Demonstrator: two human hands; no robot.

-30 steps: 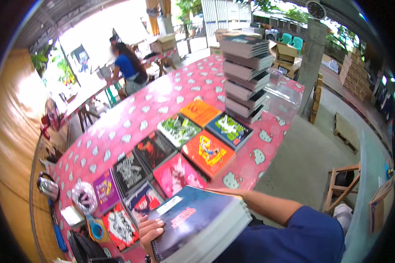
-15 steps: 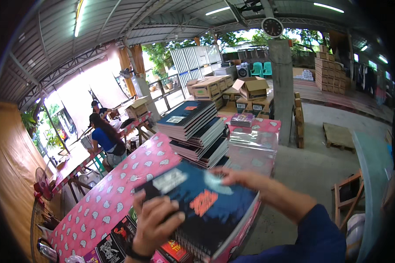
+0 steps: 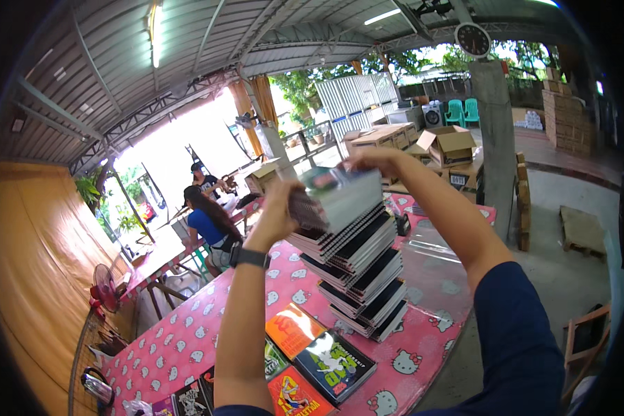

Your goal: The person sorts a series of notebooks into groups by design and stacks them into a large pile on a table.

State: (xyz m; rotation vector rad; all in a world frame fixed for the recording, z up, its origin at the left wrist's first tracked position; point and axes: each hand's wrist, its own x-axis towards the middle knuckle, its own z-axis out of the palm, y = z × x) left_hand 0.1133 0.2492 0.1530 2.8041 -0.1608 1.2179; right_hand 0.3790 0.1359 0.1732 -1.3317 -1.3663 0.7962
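Both my hands grip a bundle of spiral-bound notebooks [image 3: 357,197], slightly blurred, at the top of a tall stack of notebooks [image 3: 367,270]. My left hand [image 3: 279,211] is closed on the bundle's left side. My right hand [image 3: 376,161] holds its far right edge. The stack's layers sit offset from one another, showing white page edges and dark covers. I cannot tell whether the bundle rests fully on the stack. Nearer me lie an orange notebook [image 3: 295,331], a dark notebook with green lettering [image 3: 335,364] and a red-orange one [image 3: 298,394].
The pink patterned tablecloth [image 3: 187,340] covers the table, with clear plastic [image 3: 437,260] right of the stack. Cardboard boxes [image 3: 447,145] stand behind, beside a concrete pillar [image 3: 498,139]. Two people [image 3: 211,222] work at another table on the left, near a red fan [image 3: 104,288].
The notebook bundle has gone from close in front of me up and away to the top of the stack, with both hands still on it. My view has shifted left.
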